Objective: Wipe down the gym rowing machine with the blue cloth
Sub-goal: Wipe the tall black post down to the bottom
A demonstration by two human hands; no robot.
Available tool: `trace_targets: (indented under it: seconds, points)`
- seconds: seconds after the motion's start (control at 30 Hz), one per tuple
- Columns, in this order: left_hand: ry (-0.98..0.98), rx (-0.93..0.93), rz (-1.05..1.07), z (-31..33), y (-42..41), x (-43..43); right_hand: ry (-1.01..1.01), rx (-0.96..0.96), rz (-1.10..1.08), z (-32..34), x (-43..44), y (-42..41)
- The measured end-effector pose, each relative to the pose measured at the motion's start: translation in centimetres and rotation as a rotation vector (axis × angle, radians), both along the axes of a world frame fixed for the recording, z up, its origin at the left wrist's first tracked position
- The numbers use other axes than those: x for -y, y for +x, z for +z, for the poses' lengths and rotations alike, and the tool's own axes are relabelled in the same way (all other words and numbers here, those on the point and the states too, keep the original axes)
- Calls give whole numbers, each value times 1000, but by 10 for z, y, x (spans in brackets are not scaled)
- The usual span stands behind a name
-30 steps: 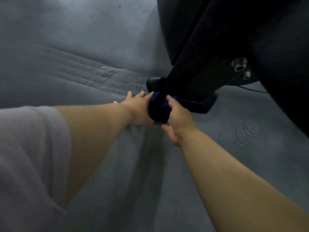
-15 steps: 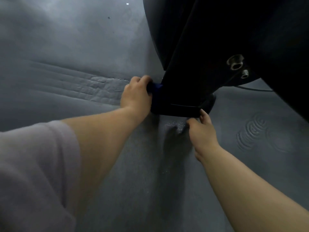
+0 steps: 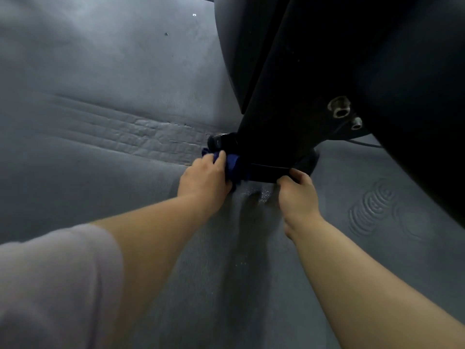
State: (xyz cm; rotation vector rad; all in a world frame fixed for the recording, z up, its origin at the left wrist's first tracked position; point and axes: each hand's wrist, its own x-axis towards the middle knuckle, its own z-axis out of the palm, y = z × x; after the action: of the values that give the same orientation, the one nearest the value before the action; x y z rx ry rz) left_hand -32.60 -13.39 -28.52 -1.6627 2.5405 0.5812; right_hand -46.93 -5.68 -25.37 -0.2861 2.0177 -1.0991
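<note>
Grey mat [image 3: 100, 84] around; black rower base [image 3: 266, 170] against blue cloth [image 3: 234, 167].

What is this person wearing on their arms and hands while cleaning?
Very little. The left arm has a loose, pale lilac-grey short sleeve at the top, with the forearm uncovered. No sleeve shows on the right arm. The left hand and right hand are both bare: no gloves, watch or rings visible.
</note>
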Motion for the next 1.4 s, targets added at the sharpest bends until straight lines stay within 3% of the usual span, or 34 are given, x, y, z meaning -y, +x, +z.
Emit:
trace_targets:
  seconds: [0.1,0.27,0.33,0.4,0.47,0.53,0.73,0.8,0.9,0.97,1.07,1.2,1.4]
  points:
    - [-25,101,-183,8,13,-1,6,109,2,-1,0,12]
    - [476,-655,137,31,20,-10,-78,538,124,-2,3,37]
    - [742,-940,380,35,16,-15,-108,527,108,-4,-1,36]
    - [845,-1050,525,32,17,-11,-140,347,-87,-5,-7,27]
    - [597,-812,433,20,25,-4,-216,182,-410,-2,-7,10]
    - [368,-477,252,9,38,3,-289,154,-545,-2,4,-7]
    - [151,-44,-134,-1,53,11,-250,222,-317,-1,40,36]
    - [139,-13,-149,1,54,13,-240,226,-283,-4,38,48]
    - [103,-23,-190,6,55,14,-231,67,-447,-4,29,35]
    - [72,-17,-205,8,56,16,-289,99,-533,1,28,18]
    - [69,-2,-206,10,56,17,-301,184,-469,9,40,24]
    - [103,23,-207,12,55,18,-313,272,-219,10,57,70]
    - [207,4,-225,13,66,27,-268,167,-362,22,58,59]
